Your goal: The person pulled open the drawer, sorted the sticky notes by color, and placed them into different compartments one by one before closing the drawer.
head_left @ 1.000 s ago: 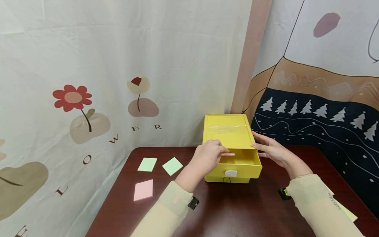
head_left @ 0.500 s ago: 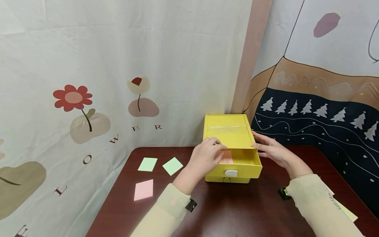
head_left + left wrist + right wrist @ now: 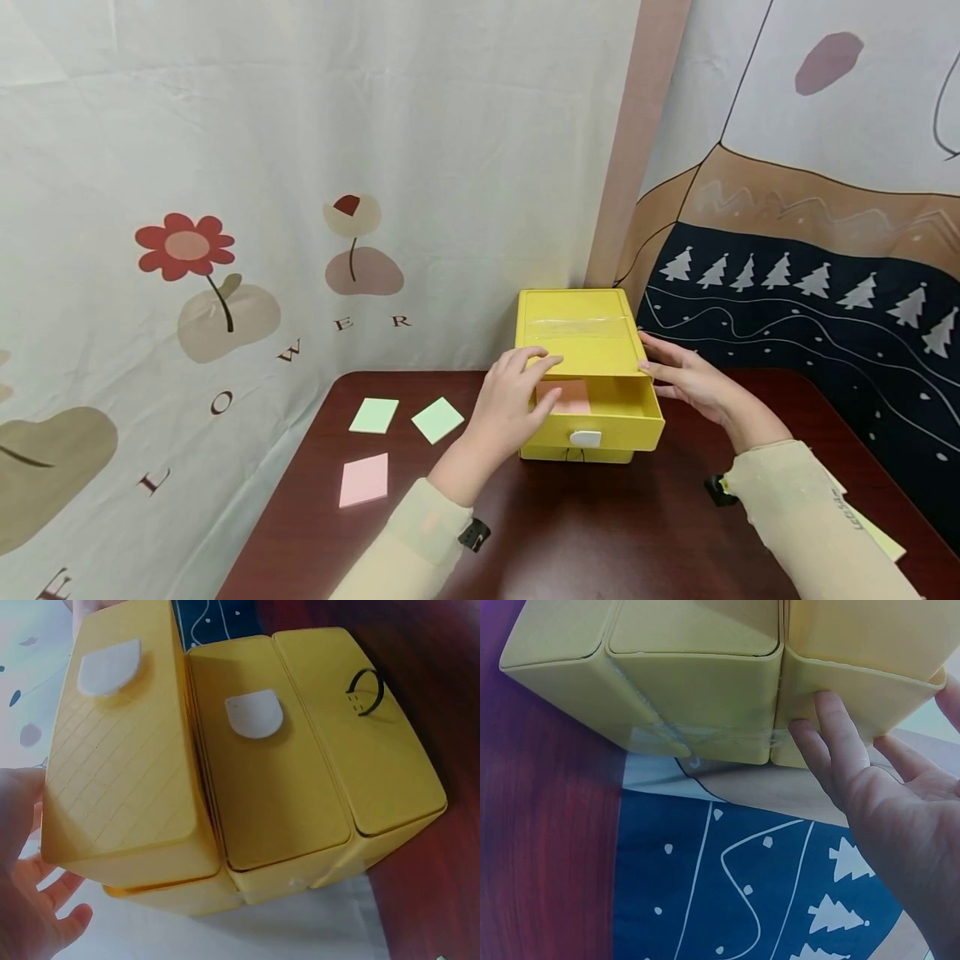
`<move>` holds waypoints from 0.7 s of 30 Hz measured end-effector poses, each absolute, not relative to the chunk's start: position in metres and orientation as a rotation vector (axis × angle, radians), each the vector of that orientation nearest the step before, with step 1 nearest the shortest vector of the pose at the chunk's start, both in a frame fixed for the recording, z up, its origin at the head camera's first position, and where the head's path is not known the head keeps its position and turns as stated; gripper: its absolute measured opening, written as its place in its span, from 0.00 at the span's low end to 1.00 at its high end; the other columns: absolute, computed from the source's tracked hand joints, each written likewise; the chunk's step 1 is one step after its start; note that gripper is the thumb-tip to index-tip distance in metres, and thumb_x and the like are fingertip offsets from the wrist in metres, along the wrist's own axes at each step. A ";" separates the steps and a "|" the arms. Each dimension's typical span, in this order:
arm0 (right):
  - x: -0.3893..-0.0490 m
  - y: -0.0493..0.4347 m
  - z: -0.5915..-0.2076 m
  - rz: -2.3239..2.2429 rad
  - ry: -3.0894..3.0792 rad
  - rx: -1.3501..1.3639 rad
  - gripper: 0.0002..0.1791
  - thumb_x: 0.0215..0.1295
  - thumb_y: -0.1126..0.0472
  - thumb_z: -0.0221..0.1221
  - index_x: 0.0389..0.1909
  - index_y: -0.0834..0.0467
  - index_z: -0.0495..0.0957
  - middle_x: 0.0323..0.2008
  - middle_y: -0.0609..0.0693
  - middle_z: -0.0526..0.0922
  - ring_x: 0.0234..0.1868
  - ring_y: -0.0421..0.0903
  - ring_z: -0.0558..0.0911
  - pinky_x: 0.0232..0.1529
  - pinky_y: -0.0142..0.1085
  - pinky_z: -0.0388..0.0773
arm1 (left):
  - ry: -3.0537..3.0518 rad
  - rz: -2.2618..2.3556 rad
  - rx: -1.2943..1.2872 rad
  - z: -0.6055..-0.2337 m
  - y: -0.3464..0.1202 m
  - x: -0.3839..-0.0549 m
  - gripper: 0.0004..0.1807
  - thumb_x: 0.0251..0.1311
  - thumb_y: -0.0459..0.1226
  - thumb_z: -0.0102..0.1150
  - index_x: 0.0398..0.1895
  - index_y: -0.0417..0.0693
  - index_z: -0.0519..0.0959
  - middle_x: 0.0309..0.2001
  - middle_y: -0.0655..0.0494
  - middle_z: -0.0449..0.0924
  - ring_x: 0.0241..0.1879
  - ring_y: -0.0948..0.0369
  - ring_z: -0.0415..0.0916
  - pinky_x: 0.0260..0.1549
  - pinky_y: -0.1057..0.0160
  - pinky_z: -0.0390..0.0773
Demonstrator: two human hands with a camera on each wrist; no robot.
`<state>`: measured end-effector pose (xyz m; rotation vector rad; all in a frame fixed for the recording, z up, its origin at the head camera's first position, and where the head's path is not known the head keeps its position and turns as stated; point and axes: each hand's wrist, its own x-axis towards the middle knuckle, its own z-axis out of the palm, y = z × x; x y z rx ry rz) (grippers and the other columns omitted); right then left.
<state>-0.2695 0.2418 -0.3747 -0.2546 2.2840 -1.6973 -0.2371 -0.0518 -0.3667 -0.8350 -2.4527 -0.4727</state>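
A yellow desktop drawer cabinet (image 3: 577, 321) stands at the back of the table, its top drawer (image 3: 618, 433) pulled out. Inside the drawer's left part lies a salmon-pink sticky note pad (image 3: 576, 397). My left hand (image 3: 510, 396) is over the drawer's left side, thumb and fingers spread apart, with nothing between them. In the left wrist view the fingers (image 3: 56, 896) show beside the drawer's side wall. My right hand (image 3: 693, 385) steadies the cabinet's right side, fingers (image 3: 838, 731) extended against the wall and thumb at the top front corner.
Two light green sticky note pads (image 3: 373, 415) and a pink one (image 3: 364, 480) lie on the dark red table (image 3: 600, 542), left of the cabinet. Yellowish pads (image 3: 877, 533) show partly behind the right sleeve. A printed curtain (image 3: 465, 167) hangs close behind.
My left hand has let go of the salmon-pink sticky note pad, which now lies in the drawer, and has drawn back slightly left with fingers spread. The right hand has stayed in place.
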 end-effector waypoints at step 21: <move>-0.270 0.242 -0.376 -1.694 2.273 -0.276 0.43 0.68 0.47 0.53 0.75 0.52 0.40 0.75 0.61 0.41 0.69 0.64 0.59 0.61 0.51 0.68 | -2.530 -0.883 -0.648 -0.392 -0.080 -0.229 0.33 0.70 0.51 0.42 0.75 0.56 0.49 0.75 0.56 0.46 0.73 0.55 0.47 0.67 0.41 0.54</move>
